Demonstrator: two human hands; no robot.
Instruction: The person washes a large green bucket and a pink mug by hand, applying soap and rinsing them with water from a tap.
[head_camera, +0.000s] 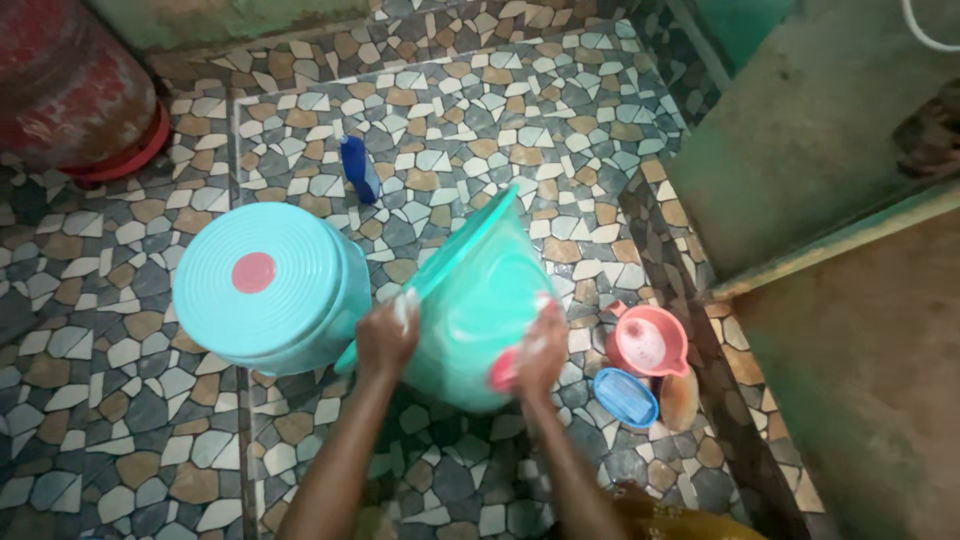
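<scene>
At the upper left of the frame stood a large red drum (62, 85) on the mosaic tile floor (120, 400). Right of it, at left centre, a turquoise bucket (272, 288) sat upside down on the floor, its ribbed base facing up with a round pink disc in the middle. Above and to the right of that bucket, a small blue bottle (359, 168) lay on the tiles, well apart from both hands.

At centre, a second turquoise bucket (478, 305) was tilted on its side, its rim angled toward the upper right and its body just beside the upturned bucket. The left hand (386, 335) pressed against the near left side of the tilted bucket, with pale suds on the fingers; its grip was narrow, fingers curled onto the wall of the bucket. The right hand (541, 345) lay on the lower right side of the same bucket, beside a pink patch on it, palm flat against the surface and also sudsy. Whether the right hand clasped anything small could not be told.

Right of the hands, at centre right, a pink scoop with a spout (648, 340) rested on the floor. Just below it lay a blue oval soap dish (625, 397), and touching that, a brown rounded object (680, 398). A green wall (820, 130) filled the upper right.
</scene>
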